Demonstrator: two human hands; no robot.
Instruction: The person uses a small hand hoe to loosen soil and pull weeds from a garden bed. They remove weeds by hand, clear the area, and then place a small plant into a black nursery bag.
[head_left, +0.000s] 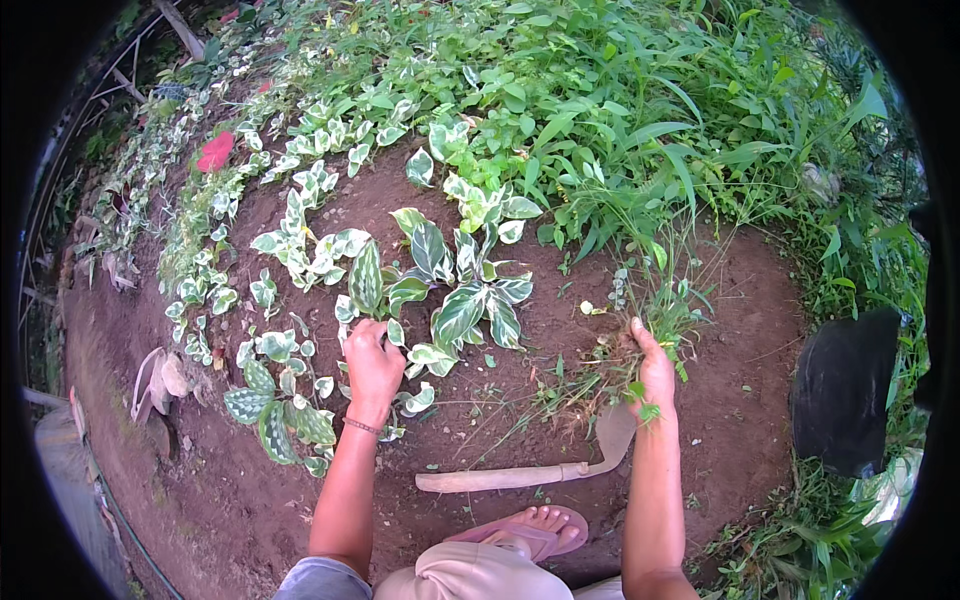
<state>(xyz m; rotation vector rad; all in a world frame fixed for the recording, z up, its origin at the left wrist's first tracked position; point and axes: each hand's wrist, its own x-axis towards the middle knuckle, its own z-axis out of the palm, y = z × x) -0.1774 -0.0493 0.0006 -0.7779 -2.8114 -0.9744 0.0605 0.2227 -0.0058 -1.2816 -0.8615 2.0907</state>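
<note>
My left hand (373, 367) reaches in among low variegated plants, fingers bent down behind the leaves. Whether they pinch a stem is hidden. Just beyond it stand a striped, silvery-green leaf (366, 277) and a larger clump with cream-edged leaves (465, 289). On the right, my right hand (654, 375) is closed around a bunch of uprooted grass and weeds (671, 307), thumb up. More pulled weeds with roots (581, 390) lie on the soil against that hand. A trowel-like hand tool (502, 478) with a wooden handle lies nearer me, its metal blade beside my right wrist.
Brown soil (735, 390) surrounds the plants. Dense green weeds (600, 112) cover the far side. A black container or bag (844, 390) stands at the right. Stones or dry husks (159, 382) lie left, and my sandalled foot (544, 525) is near the tool.
</note>
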